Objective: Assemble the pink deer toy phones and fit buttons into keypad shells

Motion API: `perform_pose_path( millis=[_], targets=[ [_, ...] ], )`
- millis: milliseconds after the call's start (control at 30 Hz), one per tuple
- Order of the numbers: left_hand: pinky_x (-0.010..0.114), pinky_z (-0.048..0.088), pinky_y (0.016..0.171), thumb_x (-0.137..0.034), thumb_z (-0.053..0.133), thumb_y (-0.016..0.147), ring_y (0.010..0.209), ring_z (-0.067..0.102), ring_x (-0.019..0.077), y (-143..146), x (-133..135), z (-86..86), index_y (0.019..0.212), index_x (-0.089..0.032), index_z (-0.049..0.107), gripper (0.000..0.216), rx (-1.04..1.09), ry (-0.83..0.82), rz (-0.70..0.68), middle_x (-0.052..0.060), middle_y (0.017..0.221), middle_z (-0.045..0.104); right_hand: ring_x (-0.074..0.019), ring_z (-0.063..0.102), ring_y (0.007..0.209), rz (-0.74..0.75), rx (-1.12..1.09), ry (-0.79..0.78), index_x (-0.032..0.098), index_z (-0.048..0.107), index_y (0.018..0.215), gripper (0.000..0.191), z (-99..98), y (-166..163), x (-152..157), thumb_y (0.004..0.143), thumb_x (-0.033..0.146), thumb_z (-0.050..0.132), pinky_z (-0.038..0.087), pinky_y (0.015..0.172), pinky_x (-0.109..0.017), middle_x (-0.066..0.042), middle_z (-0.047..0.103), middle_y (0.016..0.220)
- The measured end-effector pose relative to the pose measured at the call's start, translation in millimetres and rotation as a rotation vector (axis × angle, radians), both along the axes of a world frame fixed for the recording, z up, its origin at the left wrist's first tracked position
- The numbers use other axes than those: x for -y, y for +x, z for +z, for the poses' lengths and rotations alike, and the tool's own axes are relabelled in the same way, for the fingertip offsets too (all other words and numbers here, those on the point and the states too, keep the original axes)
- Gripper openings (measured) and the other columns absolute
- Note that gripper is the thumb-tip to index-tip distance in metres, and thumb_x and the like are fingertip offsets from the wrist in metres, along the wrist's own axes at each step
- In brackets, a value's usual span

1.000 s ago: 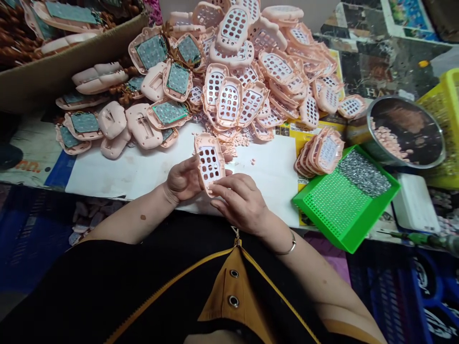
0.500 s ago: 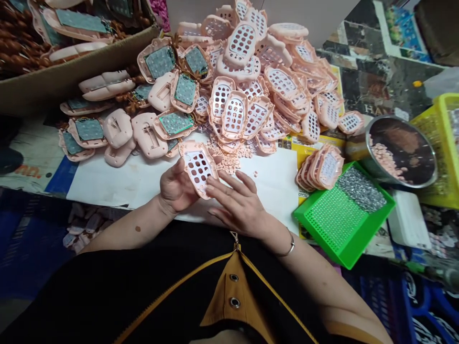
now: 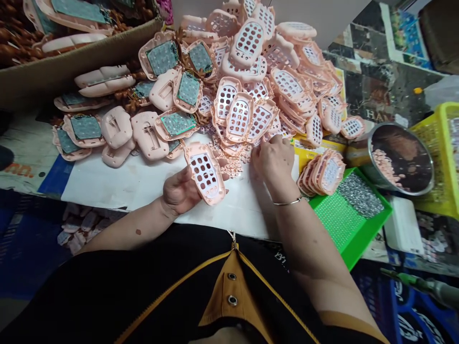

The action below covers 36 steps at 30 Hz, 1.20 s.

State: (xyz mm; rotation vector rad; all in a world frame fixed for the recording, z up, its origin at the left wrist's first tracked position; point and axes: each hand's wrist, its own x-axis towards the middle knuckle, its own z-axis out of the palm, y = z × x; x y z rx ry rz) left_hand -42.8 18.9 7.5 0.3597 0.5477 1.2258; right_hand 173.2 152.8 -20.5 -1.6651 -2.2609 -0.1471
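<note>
My left hand (image 3: 182,191) grips a pink plastic phone-shaped shell half (image 3: 205,173), its inner side up, with a white panel of square holes. On the white sheet beyond it lies a heap of tiny pink plastic pieces (image 3: 233,165). My right hand (image 3: 274,160) is at the right edge of that heap, knuckles up and fingers curled down. Its fingertips are hidden, so whatever they hold does not show. Behind both hands rises a pile of similar pink shell halves (image 3: 240,114).
At left, shells with green circuit boards (image 3: 86,129) lie before a cardboard box (image 3: 71,62). To the right are stacked shells (image 3: 324,174), a green tray (image 3: 333,220) with screws (image 3: 360,193), a metal bowl (image 3: 398,157) of pink pieces and a yellow basket (image 3: 444,162).
My right hand has left the shell half and moved up and right to the small pink pieces, its fingers now curled. My left hand still holds the shell, shifted slightly right.
</note>
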Motion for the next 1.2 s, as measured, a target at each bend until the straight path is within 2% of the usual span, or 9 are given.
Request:
perform_pose_path(
  millis=[100,200,300,433,600,767,900,1033,1200],
  targets=[
    [0.055,0.057,0.094,-0.050,0.080,0.072,0.120,0.067,0.0406,0,0,-2.3,0.148,-0.028,0.050,0.085,0.006,-0.001,0.013,0.013,0.135,0.070,-0.0358,0.053,0.093,-0.006,0.052,-0.073,0.014,0.071,0.076,0.020,7.8,-2,7,0.082,0.014,0.052,0.042,0.080,-0.057,-0.022,0.063,0.093],
    [0.051,0.059,0.091,-0.049,0.081,0.071,0.115,0.070,0.0387,1,-1,-4.2,0.146,-0.027,0.052,0.084,0.039,0.010,0.004,0.012,0.132,0.071,-0.0358,0.056,0.096,-0.027,-0.053,-0.090,0.015,0.071,0.079,0.020,18.3,8,19,0.084,0.019,0.053,0.043,0.084,-0.057,-0.020,0.064,0.095],
    [0.051,0.060,0.089,-0.047,0.081,0.072,0.111,0.072,0.0383,2,-1,-4.3,0.145,-0.026,0.054,0.081,0.035,0.019,-0.002,0.013,0.129,0.072,-0.0264,0.060,0.083,-0.129,-0.464,-0.198,0.018,0.071,0.077,0.017,23.4,23,34,0.082,0.025,0.056,0.047,0.079,-0.048,-0.012,0.066,0.082],
    [0.057,0.057,0.095,-0.048,0.081,0.071,0.115,0.070,0.0409,5,-1,-3.8,0.143,-0.022,0.055,0.081,-0.011,0.007,-0.021,0.014,0.130,0.072,-0.0147,0.061,0.062,-0.222,-1.200,-0.548,0.020,0.069,0.075,0.019,20.5,33,54,0.077,0.040,0.067,0.050,0.062,-0.034,-0.003,0.068,0.071],
    [0.061,0.050,0.105,-0.047,0.081,0.071,0.129,0.061,0.0438,7,-1,-7.4,0.137,-0.019,0.059,0.075,-0.059,0.013,-0.059,0.015,0.132,0.071,-0.0105,0.064,0.059,-0.175,-1.518,-0.675,0.022,0.073,0.079,0.034,20.4,23,75,0.061,0.046,0.087,0.053,0.058,-0.027,0.001,0.073,0.071],
    [0.053,0.057,0.094,-0.040,0.080,0.072,0.121,0.067,0.0404,9,-2,-11.0,0.126,-0.019,0.065,0.061,-0.099,-0.011,-0.112,0.015,0.134,0.070,-0.0093,0.065,0.060,-0.043,-1.544,-0.607,0.023,0.073,0.085,0.027,25.5,7,91,0.068,0.039,0.086,0.055,0.060,-0.025,0.003,0.073,0.071],
    [0.048,0.057,0.090,-0.046,0.079,0.072,0.107,0.073,0.0346,11,-3,-12.8,0.117,-0.017,0.071,0.054,-0.044,-0.019,-0.152,0.013,0.123,0.075,-0.0132,0.073,0.076,0.162,-1.463,-0.392,0.026,0.066,0.087,0.014,24.2,-6,103,0.080,0.029,0.077,0.061,0.074,-0.030,0.003,0.077,0.084],
    [0.052,0.053,0.097,-0.053,0.081,0.070,0.107,0.073,0.0373,11,-1,-17.4,0.107,-0.016,0.073,0.053,-0.031,-0.041,-0.211,0.011,0.103,0.080,-0.0191,0.075,0.104,0.516,-1.071,-0.085,0.028,0.066,0.102,0.019,21.3,-15,107,0.090,0.013,0.063,0.060,0.090,-0.038,-0.003,0.080,0.109],
    [0.046,0.055,0.092,-0.050,0.086,0.063,0.101,0.074,0.0338,9,2,-17.0,0.101,-0.017,0.073,0.051,-0.058,-0.065,-0.212,0.007,0.088,0.079,-0.0190,0.075,0.098,0.753,-0.649,0.209,0.024,0.068,0.108,0.025,26.8,-17,101,0.093,0.008,0.056,0.060,0.086,-0.037,-0.006,0.082,0.105]
  ],
)
